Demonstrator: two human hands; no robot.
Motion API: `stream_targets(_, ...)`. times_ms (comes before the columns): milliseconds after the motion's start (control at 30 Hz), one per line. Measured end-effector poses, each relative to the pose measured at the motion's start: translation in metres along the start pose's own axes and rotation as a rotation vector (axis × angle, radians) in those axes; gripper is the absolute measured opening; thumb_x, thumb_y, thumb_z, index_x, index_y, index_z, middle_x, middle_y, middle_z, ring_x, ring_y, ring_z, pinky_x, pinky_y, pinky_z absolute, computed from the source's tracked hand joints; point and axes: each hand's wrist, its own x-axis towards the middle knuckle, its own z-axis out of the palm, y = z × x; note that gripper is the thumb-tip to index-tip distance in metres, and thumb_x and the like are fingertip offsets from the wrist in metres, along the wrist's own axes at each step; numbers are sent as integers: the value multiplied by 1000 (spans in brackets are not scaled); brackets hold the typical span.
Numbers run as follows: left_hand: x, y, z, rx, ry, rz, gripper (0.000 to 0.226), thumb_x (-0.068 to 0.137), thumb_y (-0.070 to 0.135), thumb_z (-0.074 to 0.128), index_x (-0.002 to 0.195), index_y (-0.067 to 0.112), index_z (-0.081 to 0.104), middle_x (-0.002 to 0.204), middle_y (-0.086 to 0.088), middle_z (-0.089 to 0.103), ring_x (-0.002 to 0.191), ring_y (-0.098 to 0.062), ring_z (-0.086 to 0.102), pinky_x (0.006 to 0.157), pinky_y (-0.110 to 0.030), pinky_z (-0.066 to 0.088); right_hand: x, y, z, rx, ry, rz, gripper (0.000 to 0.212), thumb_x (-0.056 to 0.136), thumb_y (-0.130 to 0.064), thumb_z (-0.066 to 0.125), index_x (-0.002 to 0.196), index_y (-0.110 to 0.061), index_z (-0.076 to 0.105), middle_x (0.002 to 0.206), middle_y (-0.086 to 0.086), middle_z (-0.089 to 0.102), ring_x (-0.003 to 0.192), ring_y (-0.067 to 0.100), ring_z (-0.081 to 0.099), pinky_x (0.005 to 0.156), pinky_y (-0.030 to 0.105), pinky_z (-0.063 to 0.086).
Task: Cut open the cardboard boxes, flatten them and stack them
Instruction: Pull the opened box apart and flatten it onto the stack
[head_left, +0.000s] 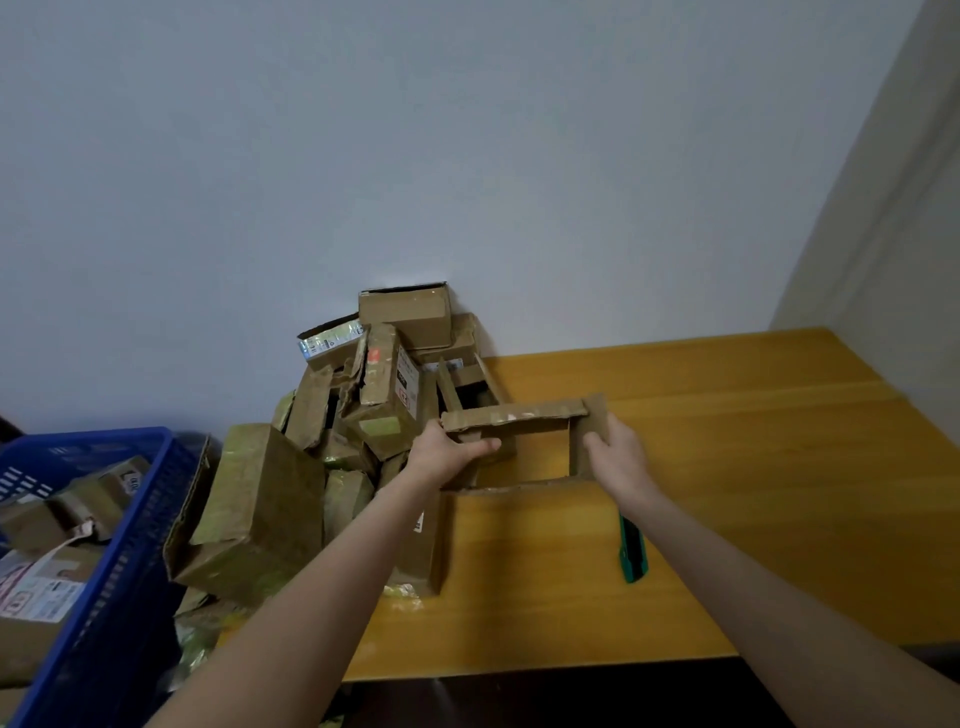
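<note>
Between both hands (530, 457), an opened cardboard box (524, 415), gripped.

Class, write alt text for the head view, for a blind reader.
Left hand and right hand hold an opened cardboard box at a yellow table, a green cutter lying beside them. A pile of boxes sits at left against the wall, by a blue crate.

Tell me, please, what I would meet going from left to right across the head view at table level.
blue basket → pile of cardboard boxes → left hand → opened cardboard box, gripped at both ends → right hand
</note>
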Motion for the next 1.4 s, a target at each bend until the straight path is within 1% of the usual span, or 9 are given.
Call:
stream_targets(233,2,-9,17,65,105,112,72,75,24,77,138,21,43,118,-2,60,104,-22,61,88,-44,55,0,9,-8,348,52,143,28,98,-3,41,82,-24,50,84,-3,49,78,10,54,67,29,59)
stream_targets(367,-1,-7,6,-185,-188,206,54,89,12,60,141,17,45,113,-5,61,93,-19,63,78,-34,58,5,16,-17,549,78,255,32,99,-4,43,127,-19,51,118,2,55,93,13,58,64,25,58)
stream_targets(500,-9,-6,1,-537,-399,56,22,96,14,47,113,7,60,128,-19,48,114,-27,51,98,-38,49,12,19,-31,861,186,384,59,98,2,43,151,-15,22,153,10,27,124,29,45,81,43,55)
stream_targets(600,-14,-8,5,-658,-458,-2,54,98,46,41,126,4,59,128,-8,58,120,-21,52,97,-31,44,15,20,-39,1050,136,383,33,96,6,44,120,-14,54,132,12,52,117,31,53,72,42,55)
stream_targets(667,-12,-5,9,-566,-318,-36,57,93,43,53,133,2,51,129,-10,59,119,-24,55,87,-27,48,14,19,-38,1116,85,386,29,96,5,43,106,-19,56,121,11,59,107,27,59,77,45,54)
stream_targets(867,-6,-13,12,-669,-201,-374,53,85,16,70,131,-1,49,117,-18,62,93,-29,60,64,-39,49,9,28,-42,1179,-70,417,37,98,-8,33,130,-10,50,123,15,61,111,30,59,87,45,51)
stream_targets(1033,10,-25,6,-492,100,-213,62,84,6,71,139,11,43,131,-13,55,114,-31,55,96,-50,47,11,40,-51,545,-76,466,44,101,-38,38,134,-12,51,127,10,56,108,28,56,90,42,44)
stream_targets(1133,16,-25,7,-266,185,-71,71,86,8,69,147,19,34,139,-10,48,126,-31,48,105,-50,42,11,55,-32,-1,-127,414,52,96,-28,58,140,-5,44,142,11,47,126,30,47,99,41,41)
stream_targets(1400,21,-45,73,-50,165,-67,72,90,12,65,151,22,28,143,-10,47,130,-31,46,104,-47,43,2,93,10,-356,-254,298,51,95,-23,59,142,-14,42,134,5,55,113,25,59,94,37,50)
